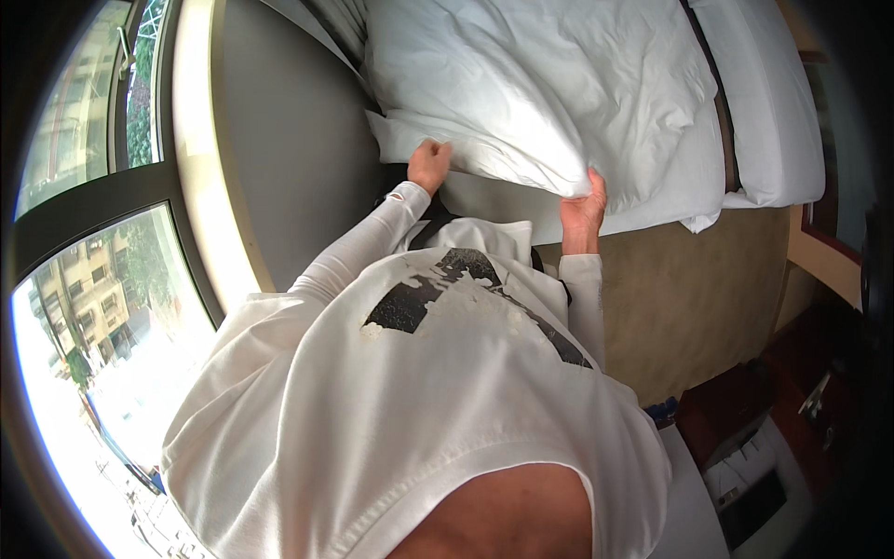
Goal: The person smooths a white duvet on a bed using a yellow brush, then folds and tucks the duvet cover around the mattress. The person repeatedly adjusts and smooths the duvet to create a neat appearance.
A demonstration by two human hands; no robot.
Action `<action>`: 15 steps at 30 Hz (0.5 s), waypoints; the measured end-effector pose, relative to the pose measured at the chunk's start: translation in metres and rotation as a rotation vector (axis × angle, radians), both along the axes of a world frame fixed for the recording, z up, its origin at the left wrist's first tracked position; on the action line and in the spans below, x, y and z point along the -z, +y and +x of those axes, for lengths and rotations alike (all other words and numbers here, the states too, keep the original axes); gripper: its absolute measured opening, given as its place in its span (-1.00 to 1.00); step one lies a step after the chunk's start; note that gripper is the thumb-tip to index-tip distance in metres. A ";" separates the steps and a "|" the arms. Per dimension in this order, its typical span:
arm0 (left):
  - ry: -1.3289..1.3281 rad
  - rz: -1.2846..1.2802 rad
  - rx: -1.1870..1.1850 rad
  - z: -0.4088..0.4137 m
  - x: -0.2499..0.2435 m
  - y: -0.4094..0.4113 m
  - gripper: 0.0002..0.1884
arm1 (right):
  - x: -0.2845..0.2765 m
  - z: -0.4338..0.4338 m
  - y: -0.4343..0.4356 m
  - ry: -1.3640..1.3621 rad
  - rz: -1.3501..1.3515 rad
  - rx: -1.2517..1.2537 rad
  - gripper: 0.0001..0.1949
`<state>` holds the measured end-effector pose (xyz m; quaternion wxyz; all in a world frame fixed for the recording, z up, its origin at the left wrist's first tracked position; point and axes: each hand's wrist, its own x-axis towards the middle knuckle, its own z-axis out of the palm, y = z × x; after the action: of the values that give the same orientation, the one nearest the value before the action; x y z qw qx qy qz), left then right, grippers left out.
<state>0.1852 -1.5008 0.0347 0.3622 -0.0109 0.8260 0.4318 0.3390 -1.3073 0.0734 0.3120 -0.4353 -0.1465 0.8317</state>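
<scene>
A white duvet [517, 70], wrinkled and loosely spread, covers the bed in front of me. My left hand [429, 166] is closed on its near edge, towards the window-side corner. Farther right along that edge, my right hand [585, 209] pinches a raised fold of the duvet, thumb up. Between my hands the fabric is lifted and bulges towards me. Below the lifted edge shows the white side of the bed [496, 199]. My left fingertips are partly hidden by the curl of the hand.
A white pillow [775, 105] lies at the bed's right end, beyond a dark strip [719, 105]. Left of me are a grey wall panel [286, 140], a pale sill [202, 140] and windows [105, 300]. Brown floor [684, 293] lies to the right, with dark red furniture [726, 405] behind.
</scene>
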 end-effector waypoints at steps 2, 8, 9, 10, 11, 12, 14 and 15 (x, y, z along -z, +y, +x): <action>-0.501 -0.023 -0.341 0.000 0.021 -0.019 -0.31 | -0.020 -0.005 0.001 -0.009 -0.013 0.009 -0.69; -0.767 0.198 -0.802 0.009 0.094 0.001 -0.33 | -0.048 0.005 0.010 -0.112 0.038 -0.068 -0.72; -0.729 0.177 -0.815 0.008 0.100 0.005 -0.34 | -0.049 0.009 0.013 -0.126 0.051 -0.092 -0.72; -0.690 0.088 -0.779 0.007 0.105 0.004 -0.38 | -0.049 0.012 0.017 -0.139 0.063 -0.117 -0.72; -0.651 -0.001 -0.744 0.005 0.110 0.002 -0.42 | -0.050 0.016 0.018 -0.150 0.075 -0.145 -0.72; -0.610 -0.083 -0.701 0.001 0.108 0.005 -0.46 | -0.061 0.013 0.018 -0.195 0.087 -0.160 -0.70; -0.481 -0.252 -0.388 -0.006 0.102 0.003 -0.62 | -0.064 0.014 0.025 -0.230 0.186 -0.195 -0.68; -0.531 0.001 -0.480 -0.010 0.082 0.010 -0.62 | -0.067 0.018 0.036 -0.253 0.241 -0.196 -0.67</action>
<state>0.1752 -1.4909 -0.0477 0.4524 -0.3161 0.6769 0.4871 0.3573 -1.2716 0.1400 0.2584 -0.4794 -0.3248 0.7732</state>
